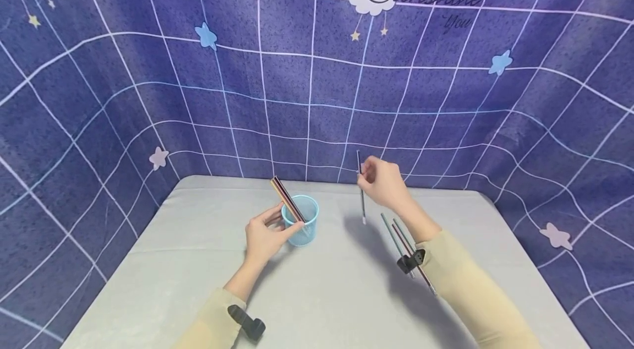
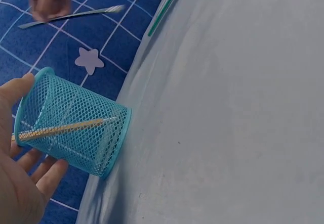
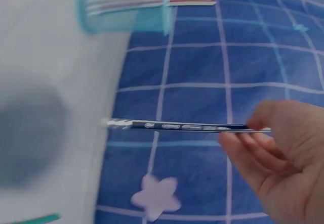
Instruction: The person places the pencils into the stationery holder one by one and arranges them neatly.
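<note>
My left hand (image 1: 263, 238) holds a light blue mesh pencil cup (image 1: 303, 236) upright on the table, thumb on one side and fingers on the other. Several pencils (image 1: 287, 196) lean inside it toward the left, and in the left wrist view a yellowish pencil (image 2: 66, 128) shows through the mesh (image 2: 96, 102). To the right of the cup, my right hand (image 1: 385, 185) pinches a dark pencil (image 3: 187, 127) between thumb and fingertips. That pencil hangs nearly vertical above the table, its silvery end with a pale tip pointing down.
On the table's right side lie a green pencil (image 1: 391, 234) and at least one dark red pencil (image 1: 403, 238), partly covered by the right forearm and wrist camera (image 1: 411, 261). A grey cloth covers the table (image 1: 322, 305). Blue gridded fabric (image 1: 297, 79) rises behind and at both sides.
</note>
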A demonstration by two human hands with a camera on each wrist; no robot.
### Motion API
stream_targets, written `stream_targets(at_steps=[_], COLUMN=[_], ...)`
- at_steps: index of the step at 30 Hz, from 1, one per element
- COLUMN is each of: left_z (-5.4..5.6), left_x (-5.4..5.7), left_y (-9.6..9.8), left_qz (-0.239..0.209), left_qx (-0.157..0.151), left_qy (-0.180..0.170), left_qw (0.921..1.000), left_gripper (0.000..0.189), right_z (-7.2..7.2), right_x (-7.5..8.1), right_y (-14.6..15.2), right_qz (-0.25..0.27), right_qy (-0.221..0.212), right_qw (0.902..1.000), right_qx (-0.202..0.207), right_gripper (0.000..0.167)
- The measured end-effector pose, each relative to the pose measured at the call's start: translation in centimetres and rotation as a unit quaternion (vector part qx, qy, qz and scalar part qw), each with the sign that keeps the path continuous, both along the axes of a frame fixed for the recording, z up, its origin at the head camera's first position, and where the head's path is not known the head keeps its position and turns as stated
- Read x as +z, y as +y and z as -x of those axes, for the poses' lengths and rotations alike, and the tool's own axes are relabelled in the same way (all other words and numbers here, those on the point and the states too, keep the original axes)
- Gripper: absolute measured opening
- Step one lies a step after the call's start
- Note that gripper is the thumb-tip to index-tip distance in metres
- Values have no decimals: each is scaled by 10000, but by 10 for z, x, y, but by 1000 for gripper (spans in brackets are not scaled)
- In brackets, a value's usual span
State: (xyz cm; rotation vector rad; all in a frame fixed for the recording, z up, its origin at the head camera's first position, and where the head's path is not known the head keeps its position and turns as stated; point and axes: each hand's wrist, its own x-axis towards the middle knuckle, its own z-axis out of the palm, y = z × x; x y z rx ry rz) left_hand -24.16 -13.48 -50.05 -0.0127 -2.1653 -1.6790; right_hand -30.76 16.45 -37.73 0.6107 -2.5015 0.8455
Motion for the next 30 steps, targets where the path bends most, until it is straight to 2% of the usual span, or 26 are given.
stream_targets(at_steps=[5, 12, 16, 21, 26, 30], left_z=[1, 1, 4, 4, 4, 3], left_x=[-4, -5, -5, -4, -2, 0], left_y=[0, -3, -4, -2, 1, 0], left_qz=[-119, -58, 71, -26, -93, -78], left_qx=[96, 193, 210, 139, 13, 26], left_qy=[31, -26, 3, 1, 42, 22], left_qw=[9999, 9998, 9998, 9999, 9999, 10000], left_gripper=[62, 63, 64, 63, 64, 64], right_z=[-5, -7, -3, 1, 8, 14], right_x=[16, 18, 13, -3, -20, -32], right_y=[-26, -58, -72, -84, -92, -98], right_qz=[855, 1444, 1413, 1125, 785, 476], right_qy=[367, 376, 266, 201, 83, -95], right_qw=[9950, 9840, 9824, 9830, 9860, 9876], right_qx=[360, 973, 1194, 1437, 1468, 1493], right_gripper=[7, 9, 9, 11, 8, 7])
